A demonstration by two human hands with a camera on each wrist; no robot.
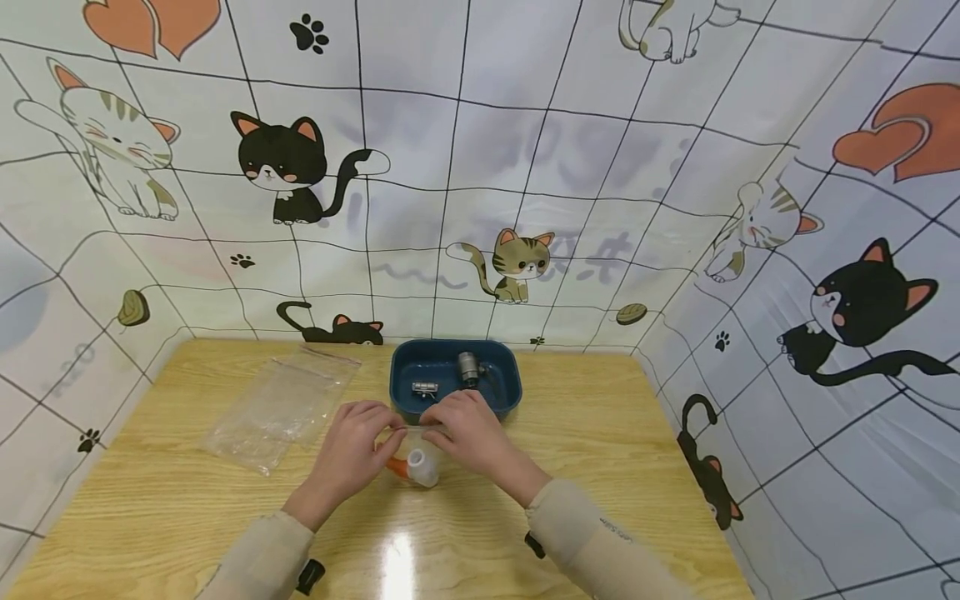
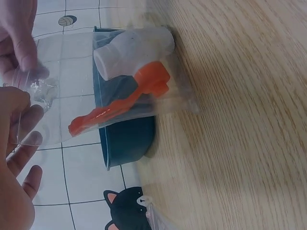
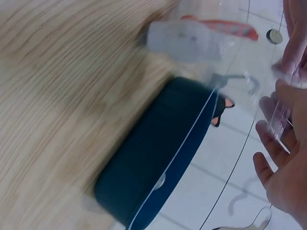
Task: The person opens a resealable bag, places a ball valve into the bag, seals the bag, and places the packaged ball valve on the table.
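My left hand (image 1: 358,442) and right hand (image 1: 467,432) pinch the top edge of a clear zip bag (image 2: 76,76) between thumbs and fingers, side by side over the table. Inside hangs a white plastic valve (image 2: 129,52) with an orange lever handle (image 2: 115,106), low in the bag. In the head view the white valve body shows just below the hands. Right behind them stands a dark blue bin (image 1: 438,362), which holds a grey metal fitting (image 1: 468,369) and a small silver metal piece (image 1: 424,389).
Flat clear plastic bags (image 1: 277,408) lie on the wooden table (image 1: 585,467) left of the bin. A cat-print cloth (image 1: 420,167) stands as a wall behind the table and along both sides.
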